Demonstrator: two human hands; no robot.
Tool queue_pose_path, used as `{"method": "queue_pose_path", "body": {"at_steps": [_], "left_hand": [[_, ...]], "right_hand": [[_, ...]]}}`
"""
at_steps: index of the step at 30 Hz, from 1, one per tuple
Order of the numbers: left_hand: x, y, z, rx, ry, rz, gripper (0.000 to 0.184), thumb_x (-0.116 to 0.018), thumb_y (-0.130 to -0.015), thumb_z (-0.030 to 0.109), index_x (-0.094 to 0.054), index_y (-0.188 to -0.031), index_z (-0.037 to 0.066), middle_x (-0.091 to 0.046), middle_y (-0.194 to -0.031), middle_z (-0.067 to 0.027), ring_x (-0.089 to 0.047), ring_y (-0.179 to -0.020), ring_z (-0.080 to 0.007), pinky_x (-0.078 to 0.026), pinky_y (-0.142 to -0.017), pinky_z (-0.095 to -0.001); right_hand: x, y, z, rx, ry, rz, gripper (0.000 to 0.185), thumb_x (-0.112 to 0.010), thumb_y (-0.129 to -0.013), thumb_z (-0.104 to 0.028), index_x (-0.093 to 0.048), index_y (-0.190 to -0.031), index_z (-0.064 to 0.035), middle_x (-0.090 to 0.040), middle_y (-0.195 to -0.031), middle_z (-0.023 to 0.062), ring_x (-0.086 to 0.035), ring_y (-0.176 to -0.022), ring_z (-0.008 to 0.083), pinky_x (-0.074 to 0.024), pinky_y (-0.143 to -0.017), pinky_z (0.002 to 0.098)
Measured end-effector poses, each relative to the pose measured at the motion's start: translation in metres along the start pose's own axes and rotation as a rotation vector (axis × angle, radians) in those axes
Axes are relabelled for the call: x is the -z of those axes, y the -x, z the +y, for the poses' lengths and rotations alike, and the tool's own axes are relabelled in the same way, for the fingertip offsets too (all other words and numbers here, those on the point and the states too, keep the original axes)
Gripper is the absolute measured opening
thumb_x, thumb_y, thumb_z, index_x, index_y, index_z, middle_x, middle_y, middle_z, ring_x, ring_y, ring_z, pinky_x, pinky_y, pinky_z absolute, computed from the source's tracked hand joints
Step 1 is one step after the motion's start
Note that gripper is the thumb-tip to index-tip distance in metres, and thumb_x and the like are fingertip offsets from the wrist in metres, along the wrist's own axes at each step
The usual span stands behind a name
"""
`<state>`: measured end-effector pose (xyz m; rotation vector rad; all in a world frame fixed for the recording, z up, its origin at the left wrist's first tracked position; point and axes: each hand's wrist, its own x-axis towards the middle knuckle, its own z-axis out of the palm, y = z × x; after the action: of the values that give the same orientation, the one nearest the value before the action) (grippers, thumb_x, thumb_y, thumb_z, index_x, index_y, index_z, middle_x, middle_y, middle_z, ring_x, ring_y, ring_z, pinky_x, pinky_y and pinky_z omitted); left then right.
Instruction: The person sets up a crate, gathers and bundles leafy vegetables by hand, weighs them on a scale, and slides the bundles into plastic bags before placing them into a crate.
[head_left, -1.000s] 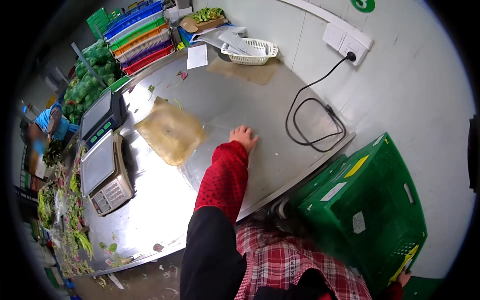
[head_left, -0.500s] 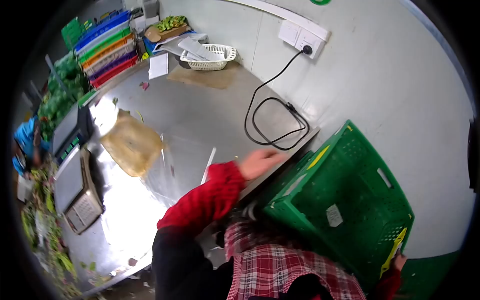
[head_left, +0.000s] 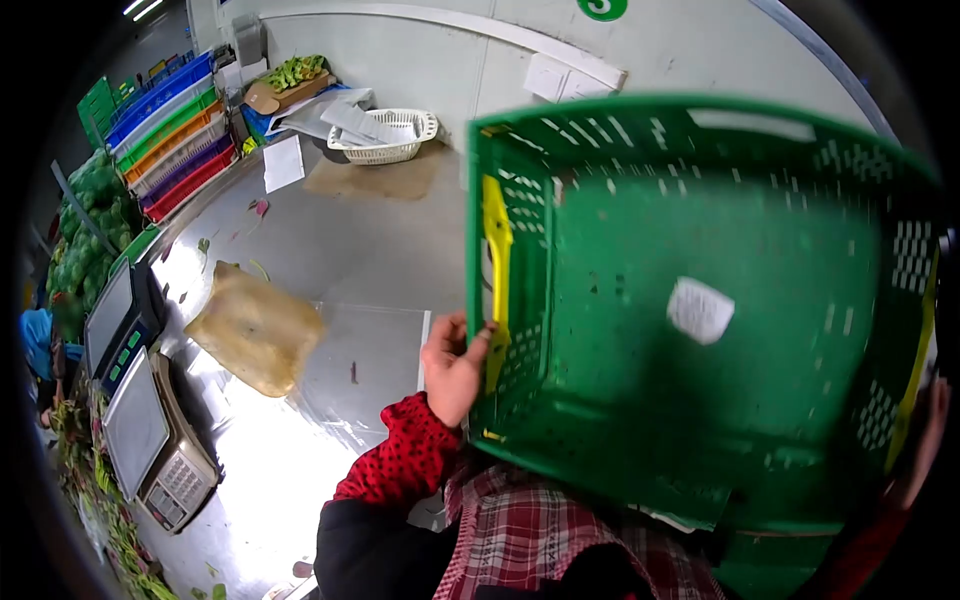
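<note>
A large green plastic crate (head_left: pixel 620 400) is held up in front of me, its open top facing my body and a white paper label (head_left: pixel 700 310) on its floor. My left hand (head_left: pixel 455 365) grips the crate's left side at the yellow handle (head_left: pixel 497 270), thumb on the inside. At the far right edge, my right hand (head_left: pixel 925 440) is wrapped on the opposite side beside another yellow handle (head_left: pixel 912 385); its fingers are partly hidden by the dark image border. Below the raised crate, part of another green crate (head_left: pixel 780 550) shows.
A metal table (head_left: pixel 380 260) bears a brownish translucent bag (head_left: pixel 260 330), two scales (head_left: pixel 165 440) and a white basket (head_left: pixel 385 140). Stacked coloured crates (head_left: pixel 170 130) stand at the back left. A wall socket (head_left: pixel 560 78) is behind the crate. A person in blue (head_left: pixel 38 350) is far left.
The green crate has been raised and turned toward me from beside the wall. My left hand, free before, has closed on its left side; my right hand keeps hold of the other side.
</note>
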<state>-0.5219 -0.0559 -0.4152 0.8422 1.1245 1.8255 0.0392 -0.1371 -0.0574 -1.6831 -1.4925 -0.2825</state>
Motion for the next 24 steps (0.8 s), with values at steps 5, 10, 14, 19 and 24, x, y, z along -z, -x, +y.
{"method": "queue_pose_path", "body": {"at_steps": [5, 10, 14, 19, 24], "left_hand": [[0.053, -0.035, 0.001, -0.099, 0.138, 0.26, 0.026, -0.06, -0.09, -0.003, -0.058, -0.116, -0.006, -0.067, -0.099, -0.0063, -0.062, -0.087, -0.0096, -0.048, -0.08, -0.0224], [0.115, -0.045, -0.067, -0.064, -0.017, 0.44, 0.029, -0.059, -0.092, 0.004, -0.059, -0.119, -0.005, -0.068, -0.096, -0.0065, -0.061, -0.084, -0.01, -0.049, -0.075, -0.0253], [0.15, -0.039, -0.092, 0.175, -0.334, 0.3, 0.044, -0.061, -0.093, 0.019, -0.052, -0.129, -0.005, -0.068, -0.094, -0.0102, -0.061, -0.078, -0.0135, -0.05, -0.069, -0.0275], [0.16, -0.014, -0.078, -0.016, -0.615, 0.17, 0.061, -0.066, -0.088, 0.029, -0.045, -0.133, -0.007, -0.066, -0.101, -0.0276, -0.068, -0.088, -0.0368, -0.054, -0.075, -0.0402], [0.102, -0.012, -0.078, -0.123, -0.551, 0.251, 0.091, -0.061, -0.087, 0.019, 0.002, -0.145, -0.012, -0.061, -0.098, -0.0348, -0.062, -0.079, -0.0475, -0.051, -0.071, -0.0491]], "right_hand": [[-0.111, -0.049, -0.287, 0.405, -0.022, -0.117, 0.029, -0.057, -0.097, -0.024, -0.059, -0.074, -0.0056, -0.041, -0.059, -0.0069, -0.031, -0.051, 0.0044, -0.0195, -0.047, 0.0254], [-0.262, -0.152, -0.368, 0.8, 0.08, -0.394, 0.035, -0.051, -0.099, -0.037, -0.057, -0.081, -0.0071, -0.045, -0.066, -0.0048, -0.042, -0.057, 0.0022, -0.0318, -0.048, 0.0222], [-0.388, -0.173, -0.416, 1.063, 0.274, -0.083, 0.043, -0.052, -0.096, -0.038, -0.054, -0.096, 0.0049, -0.056, -0.084, 0.0288, -0.054, -0.08, 0.0456, -0.0427, -0.072, 0.0457], [-0.503, -0.268, -0.39, 0.92, 0.506, -0.037, 0.037, -0.056, -0.094, -0.033, -0.054, -0.112, -0.0015, -0.062, -0.088, 0.0271, -0.06, -0.087, 0.0454, -0.0488, -0.075, 0.051], [-0.516, -0.133, -0.45, 1.152, 0.322, 0.124, 0.05, -0.065, -0.088, -0.033, -0.052, -0.13, -0.0078, -0.061, -0.116, 0.0196, -0.062, -0.101, 0.0368, -0.0521, -0.082, 0.0447]]}}
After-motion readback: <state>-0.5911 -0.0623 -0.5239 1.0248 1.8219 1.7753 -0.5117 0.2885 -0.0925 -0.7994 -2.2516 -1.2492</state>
